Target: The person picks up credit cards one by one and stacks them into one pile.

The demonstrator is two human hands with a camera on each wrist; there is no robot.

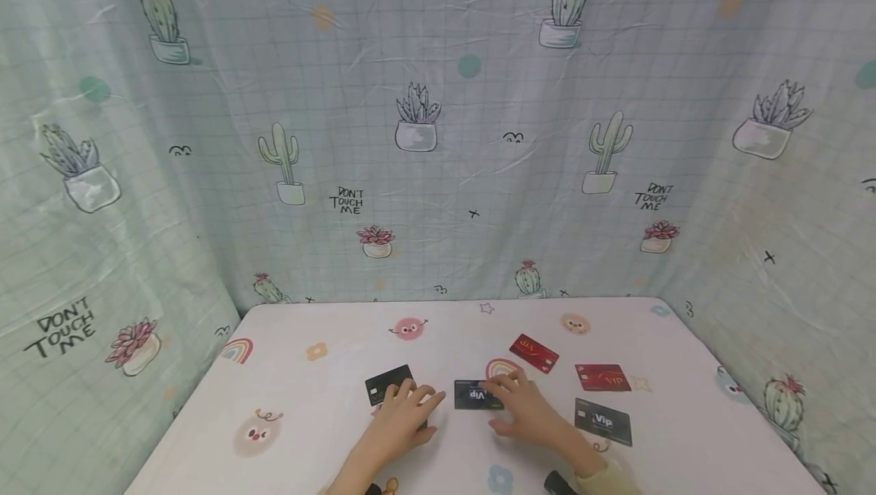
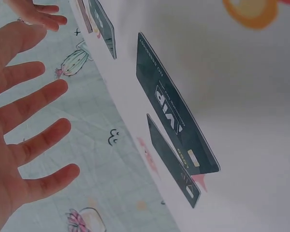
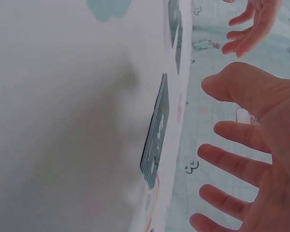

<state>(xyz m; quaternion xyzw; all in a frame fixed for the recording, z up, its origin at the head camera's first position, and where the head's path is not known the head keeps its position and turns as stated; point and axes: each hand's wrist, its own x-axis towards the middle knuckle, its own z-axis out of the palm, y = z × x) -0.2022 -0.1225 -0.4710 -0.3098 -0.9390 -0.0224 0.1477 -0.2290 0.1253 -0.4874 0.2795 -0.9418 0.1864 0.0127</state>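
Observation:
Fingers spread, my left hand (image 1: 404, 417) hovers above a dark VIP card (image 2: 171, 106) on the white table. Just beyond it lies a second dark card (image 1: 387, 384), set at an angle. In the middle of the table is a dark stack of VIP cards (image 1: 471, 395); the right wrist view shows its layered edges (image 3: 155, 135). My right hand (image 1: 530, 413) hangs over the right end of that stack, its fingers apart and loosely bent. Both wrist views show nothing held in either hand. In the head view, the left hand hides most of the nearer card.
Right of my right hand lie a grey-black VIP card (image 1: 604, 422) and a red VIP card (image 1: 602, 378). Another red card (image 1: 534, 353) sits tilted farther back. A cactus-print curtain (image 1: 438, 176) surrounds the table's (image 1: 322, 404) back and sides.

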